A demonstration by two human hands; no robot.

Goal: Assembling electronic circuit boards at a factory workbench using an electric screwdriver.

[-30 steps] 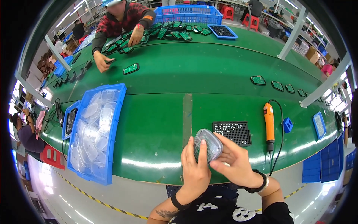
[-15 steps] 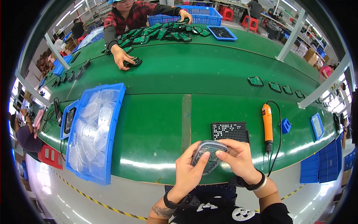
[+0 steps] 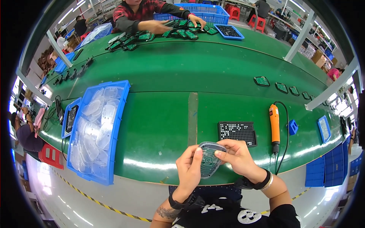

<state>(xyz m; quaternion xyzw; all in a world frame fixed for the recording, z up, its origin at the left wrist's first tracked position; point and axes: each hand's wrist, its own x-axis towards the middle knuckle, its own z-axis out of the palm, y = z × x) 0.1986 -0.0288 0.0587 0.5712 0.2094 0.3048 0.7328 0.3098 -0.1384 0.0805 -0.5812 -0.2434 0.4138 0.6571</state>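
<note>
Both my hands hold a rounded casing (image 3: 209,162) over the near edge of the green bench, with a green circuit board showing under its clear cover. My left hand (image 3: 188,167) closes on its left side, thumb along the edge. My right hand (image 3: 240,159) grips the upper right corner, its thumb pressing on the cover. Just beyond them lies a black grid tray (image 3: 237,133) with small white pieces in part of its holes. An orange electric screwdriver (image 3: 274,127) with a black cord rests to the right, beside a small blue holder (image 3: 292,127).
A blue crate (image 3: 118,131) of clear covers stands at left, with a small tray (image 3: 70,119) beside it. Circuit-board units (image 3: 261,81) form a row at far right. Across the bench, a person (image 3: 142,19) reaches over a pile of similar units (image 3: 186,32).
My left thumb has shifted from the cover's face to its left edge, and the casing has turned slightly. The co-worker's hand has drawn back from the bench middle to the pile.
</note>
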